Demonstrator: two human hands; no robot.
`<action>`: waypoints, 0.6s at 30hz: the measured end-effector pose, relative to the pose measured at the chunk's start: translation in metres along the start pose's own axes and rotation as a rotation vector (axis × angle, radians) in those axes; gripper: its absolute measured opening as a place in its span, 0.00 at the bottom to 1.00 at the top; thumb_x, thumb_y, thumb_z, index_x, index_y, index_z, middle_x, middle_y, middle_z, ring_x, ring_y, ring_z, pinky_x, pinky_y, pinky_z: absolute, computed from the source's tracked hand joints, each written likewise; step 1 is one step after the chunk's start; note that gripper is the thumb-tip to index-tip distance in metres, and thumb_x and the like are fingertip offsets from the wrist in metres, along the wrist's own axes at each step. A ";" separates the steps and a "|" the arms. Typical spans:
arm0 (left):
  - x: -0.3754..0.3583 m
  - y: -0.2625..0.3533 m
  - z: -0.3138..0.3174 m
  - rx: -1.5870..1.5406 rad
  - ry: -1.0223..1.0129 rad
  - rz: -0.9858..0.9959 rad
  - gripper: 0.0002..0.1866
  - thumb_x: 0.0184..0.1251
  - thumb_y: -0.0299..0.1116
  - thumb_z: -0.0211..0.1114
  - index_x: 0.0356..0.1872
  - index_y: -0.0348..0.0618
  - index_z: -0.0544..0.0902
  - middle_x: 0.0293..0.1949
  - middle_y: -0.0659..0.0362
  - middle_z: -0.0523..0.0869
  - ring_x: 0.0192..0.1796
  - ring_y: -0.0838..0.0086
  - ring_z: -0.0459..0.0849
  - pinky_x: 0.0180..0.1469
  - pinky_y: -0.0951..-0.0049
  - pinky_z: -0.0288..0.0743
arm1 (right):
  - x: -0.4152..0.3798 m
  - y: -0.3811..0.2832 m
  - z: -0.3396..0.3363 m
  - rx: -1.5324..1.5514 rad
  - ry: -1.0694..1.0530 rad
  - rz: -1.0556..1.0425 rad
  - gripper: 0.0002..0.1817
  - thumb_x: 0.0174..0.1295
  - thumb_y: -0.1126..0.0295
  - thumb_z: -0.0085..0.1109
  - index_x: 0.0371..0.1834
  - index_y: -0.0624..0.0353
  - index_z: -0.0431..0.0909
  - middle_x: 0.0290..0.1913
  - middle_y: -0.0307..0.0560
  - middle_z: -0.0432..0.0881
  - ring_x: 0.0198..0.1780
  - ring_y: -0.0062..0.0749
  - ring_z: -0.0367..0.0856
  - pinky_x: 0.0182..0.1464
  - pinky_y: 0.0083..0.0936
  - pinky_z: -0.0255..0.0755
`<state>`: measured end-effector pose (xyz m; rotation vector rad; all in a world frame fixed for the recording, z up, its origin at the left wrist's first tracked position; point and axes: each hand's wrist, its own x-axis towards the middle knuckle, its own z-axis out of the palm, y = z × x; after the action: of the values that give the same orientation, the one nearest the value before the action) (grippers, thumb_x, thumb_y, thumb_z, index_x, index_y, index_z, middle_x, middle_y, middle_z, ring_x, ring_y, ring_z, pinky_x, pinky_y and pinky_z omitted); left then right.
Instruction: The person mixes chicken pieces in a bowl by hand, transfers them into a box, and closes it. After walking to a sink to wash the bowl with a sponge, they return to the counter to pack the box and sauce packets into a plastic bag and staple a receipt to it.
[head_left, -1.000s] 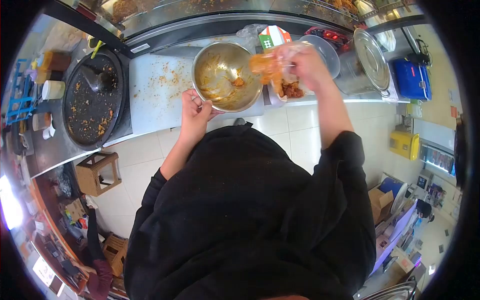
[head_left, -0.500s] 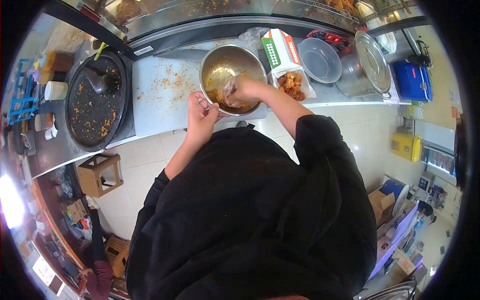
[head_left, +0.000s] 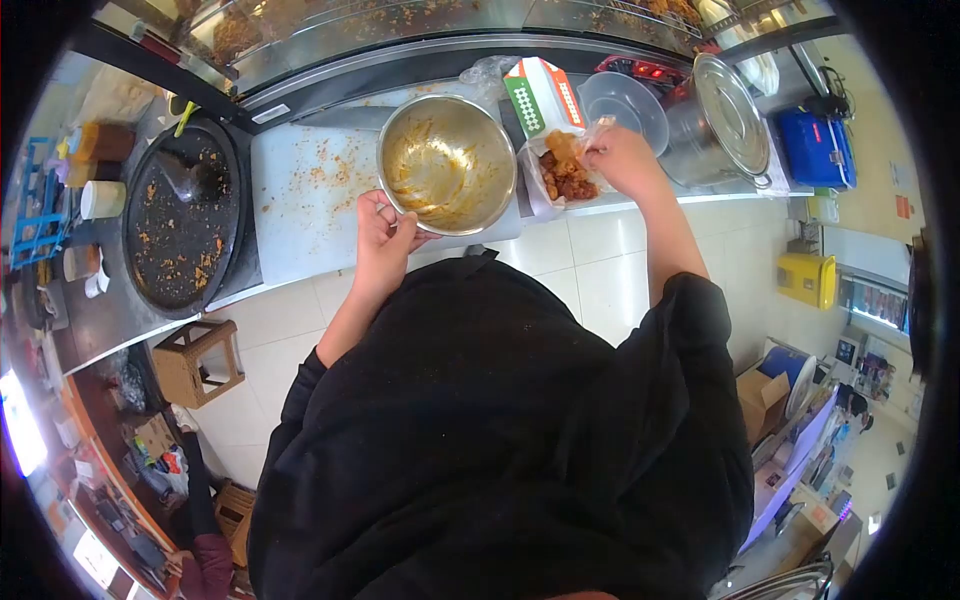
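My left hand (head_left: 387, 235) grips the near rim of a steel mixing bowl (head_left: 447, 165), thumb on the edge. The bowl is tilted, and orange-brown sauce smears its inside. My right hand (head_left: 625, 162) is at the right side of an open paper box (head_left: 541, 200) of fried chicken pieces (head_left: 567, 178). Its fingers are closed beside a crinkled, translucent, orange-stained piece; whether this is plastic film or food I cannot make out. The box's white, green and red lid (head_left: 543, 97) stands up behind the chicken.
A crumb-strewn white cutting board (head_left: 308, 200) lies left of the bowl, beside a round black tray (head_left: 188, 225) with a scoop. A clear plastic bowl (head_left: 628, 105) and a lidded steel pot (head_left: 725, 125) stand right. The display case frame (head_left: 420, 75) borders the back.
My right hand has come out of the steel bowl and moved right to the chicken box. The left hand keeps hold of the bowl, whose inside now shows fully, with no food pieces visible.
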<state>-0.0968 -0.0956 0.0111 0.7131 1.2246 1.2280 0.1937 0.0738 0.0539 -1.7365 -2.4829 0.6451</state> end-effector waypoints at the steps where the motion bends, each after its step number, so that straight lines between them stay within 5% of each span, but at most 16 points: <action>1: 0.000 0.000 -0.001 0.007 0.002 0.005 0.14 0.65 0.17 0.44 0.48 0.42 0.54 0.48 0.48 0.76 0.41 0.66 0.84 0.43 0.69 0.83 | -0.001 0.005 0.004 -0.013 0.069 0.016 0.11 0.48 0.67 0.59 0.34 0.57 0.83 0.33 0.56 0.81 0.36 0.49 0.80 0.41 0.34 0.72; 5: 0.000 0.001 0.001 0.002 0.013 0.032 0.15 0.65 0.17 0.44 0.48 0.41 0.54 0.48 0.47 0.76 0.40 0.66 0.84 0.43 0.69 0.83 | -0.011 0.001 -0.013 0.102 0.107 0.144 0.11 0.49 0.67 0.58 0.34 0.59 0.82 0.31 0.55 0.82 0.34 0.48 0.80 0.39 0.35 0.72; 18: 0.000 0.002 -0.005 -0.022 0.027 0.010 0.14 0.65 0.17 0.44 0.47 0.42 0.54 0.46 0.47 0.77 0.40 0.67 0.84 0.42 0.69 0.83 | -0.012 0.018 0.019 0.155 0.310 0.105 0.11 0.60 0.66 0.51 0.41 0.57 0.79 0.33 0.57 0.81 0.37 0.53 0.79 0.39 0.40 0.71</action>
<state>-0.1021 -0.0957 0.0115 0.6894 1.2290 1.2607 0.2089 0.0617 0.0329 -1.7643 -2.0927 0.5126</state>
